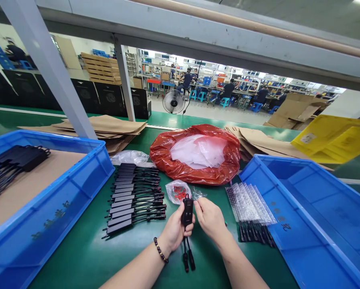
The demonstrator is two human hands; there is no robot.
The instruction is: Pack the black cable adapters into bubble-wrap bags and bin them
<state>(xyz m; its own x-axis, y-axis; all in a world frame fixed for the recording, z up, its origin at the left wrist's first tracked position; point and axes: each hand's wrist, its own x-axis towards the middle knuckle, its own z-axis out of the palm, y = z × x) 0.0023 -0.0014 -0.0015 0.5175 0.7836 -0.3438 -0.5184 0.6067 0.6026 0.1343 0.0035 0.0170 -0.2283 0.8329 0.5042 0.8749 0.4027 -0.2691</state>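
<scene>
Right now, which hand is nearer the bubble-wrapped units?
Right. The right hand is left of the bubble-wrapped units; the left hand, holding a black device, is farther left.

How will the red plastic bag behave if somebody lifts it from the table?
The red plastic bag would probably sag, since its sides are crumpled. Its glossy surface may feel slippery. If tipped, it might spill the white contents, because its mouth is wide open.

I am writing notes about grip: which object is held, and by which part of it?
The left hand holds a black device by its casing, not its cables. Whether the right hand holds anything cannot be told.
</scene>
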